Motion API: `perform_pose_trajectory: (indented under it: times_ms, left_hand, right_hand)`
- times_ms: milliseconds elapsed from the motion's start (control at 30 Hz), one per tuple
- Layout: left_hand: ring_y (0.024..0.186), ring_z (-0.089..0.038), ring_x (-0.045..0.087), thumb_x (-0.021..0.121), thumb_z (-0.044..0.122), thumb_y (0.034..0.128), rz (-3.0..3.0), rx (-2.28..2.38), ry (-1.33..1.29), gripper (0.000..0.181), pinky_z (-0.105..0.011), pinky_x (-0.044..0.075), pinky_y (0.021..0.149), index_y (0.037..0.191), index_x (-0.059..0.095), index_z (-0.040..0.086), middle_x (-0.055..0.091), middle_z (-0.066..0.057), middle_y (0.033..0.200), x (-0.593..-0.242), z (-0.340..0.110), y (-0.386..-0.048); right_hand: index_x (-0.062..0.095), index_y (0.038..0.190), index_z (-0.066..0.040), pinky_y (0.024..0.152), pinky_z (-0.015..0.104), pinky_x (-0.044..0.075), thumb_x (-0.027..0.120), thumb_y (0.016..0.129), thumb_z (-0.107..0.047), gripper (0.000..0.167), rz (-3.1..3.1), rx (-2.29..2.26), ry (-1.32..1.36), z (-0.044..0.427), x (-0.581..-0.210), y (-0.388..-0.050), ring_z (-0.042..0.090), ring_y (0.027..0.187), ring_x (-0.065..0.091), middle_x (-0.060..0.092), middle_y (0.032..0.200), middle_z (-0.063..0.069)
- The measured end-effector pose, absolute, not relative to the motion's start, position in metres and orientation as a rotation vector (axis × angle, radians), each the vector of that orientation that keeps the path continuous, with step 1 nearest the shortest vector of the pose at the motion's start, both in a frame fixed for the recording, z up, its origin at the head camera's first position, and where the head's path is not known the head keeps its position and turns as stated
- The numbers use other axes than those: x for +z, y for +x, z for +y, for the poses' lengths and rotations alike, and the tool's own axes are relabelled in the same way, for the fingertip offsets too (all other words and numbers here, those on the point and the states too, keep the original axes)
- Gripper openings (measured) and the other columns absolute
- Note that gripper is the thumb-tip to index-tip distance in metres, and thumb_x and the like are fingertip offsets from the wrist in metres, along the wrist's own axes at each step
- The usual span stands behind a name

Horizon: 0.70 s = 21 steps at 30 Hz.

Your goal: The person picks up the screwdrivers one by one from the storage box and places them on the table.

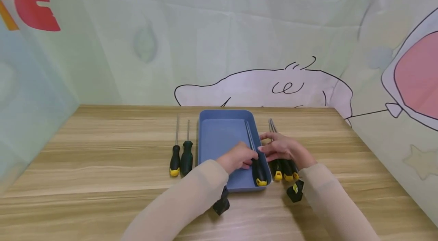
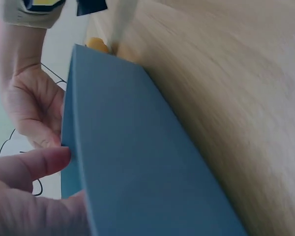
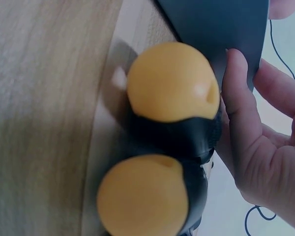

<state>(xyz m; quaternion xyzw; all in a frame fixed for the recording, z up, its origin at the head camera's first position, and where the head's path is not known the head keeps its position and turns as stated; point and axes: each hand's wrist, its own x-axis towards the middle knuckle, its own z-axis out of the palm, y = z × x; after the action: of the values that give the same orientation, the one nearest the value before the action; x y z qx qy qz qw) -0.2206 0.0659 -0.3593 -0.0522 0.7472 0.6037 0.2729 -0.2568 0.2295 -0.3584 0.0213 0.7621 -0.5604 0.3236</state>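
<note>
In the head view a blue tray (image 1: 219, 138) lies on the wooden table. Inside it, along the right wall, rests a screwdriver (image 1: 259, 172) with a black and yellow handle, its shaft pointing away from me. My left hand (image 1: 238, 156) reaches into the tray and pinches this screwdriver near the top of its handle. In the left wrist view the tray wall hides those fingertips. My right hand (image 1: 281, 147) is at the tray's right rim, fingers loosely bent, with fingertips touching the rim. Below it, several screwdrivers (image 1: 278, 170) lie side by side, partly covered by the hand.
Left of the tray lie a black and yellow screwdriver (image 1: 175, 161) and a dark-handled screwdriver (image 1: 186, 157), shafts pointing away. Behind the table (image 1: 102, 157) hangs a printed cloth (image 1: 188, 35); its side panels border the table left and right.
</note>
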Motion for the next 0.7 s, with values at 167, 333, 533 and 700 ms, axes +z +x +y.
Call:
perform_pose_trajectory:
  times_ms: [167, 333, 533, 700]
  left_hand:
    - [0.107, -0.036, 0.055, 0.058, -0.002, 0.0833, 1.932, 1.668, -0.219, 0.055, -0.043, 0.05, 0.087, 0.131, 0.032, -0.01, 0.052, -0.027, 0.119, -0.358, 0.07, -0.221]
    - [0.102, -0.035, 0.058, 0.061, -0.003, 0.0807, 1.934, 1.659, -0.236, 0.063, -0.046, 0.051, 0.084, 0.134, 0.028, -0.007, 0.054, -0.025, 0.118, -0.387, 0.079, -0.243]
    - [0.085, -0.033, 0.064, 0.068, -0.001, 0.077, 1.887, 1.651, -0.189, 0.067, -0.045, 0.055, 0.073, 0.131, 0.029, -0.005, 0.061, -0.022, 0.099, -0.421, 0.084, -0.265]
    - [0.096, -0.033, 0.061, 0.061, -0.001, 0.0855, 1.889, 1.592, -0.201, 0.035, -0.041, 0.052, 0.085, 0.116, 0.046, -0.009, 0.061, -0.024, 0.103, -0.369, 0.075, -0.227]
  right_hand:
    - [0.027, 0.138, 0.005, 0.069, 0.031, 0.056, 0.055, 0.092, -0.002, 0.054, 1.983, -1.476, 0.048, 0.23, -0.358, -0.256, 0.017, 0.073, 0.062, 0.06, 0.088, 0.012]
    - [0.028, 0.138, 0.004, 0.068, 0.03, 0.056, 0.055, 0.092, -0.002, 0.054, 1.986, -1.468, 0.051, 0.23, -0.358, -0.257, 0.016, 0.072, 0.062, 0.061, 0.087, 0.012]
    - [0.027, 0.138, 0.005, 0.068, 0.03, 0.056, 0.056, 0.092, -0.003, 0.055, 1.985, -1.466, 0.038, 0.23, -0.358, -0.257, 0.016, 0.072, 0.061, 0.059, 0.086, 0.011]
    - [0.029, 0.137, 0.003, 0.069, 0.031, 0.056, 0.055, 0.092, -0.002, 0.052, 1.991, -1.468, 0.062, 0.23, -0.358, -0.257, 0.016, 0.072, 0.061, 0.059, 0.086, 0.011]
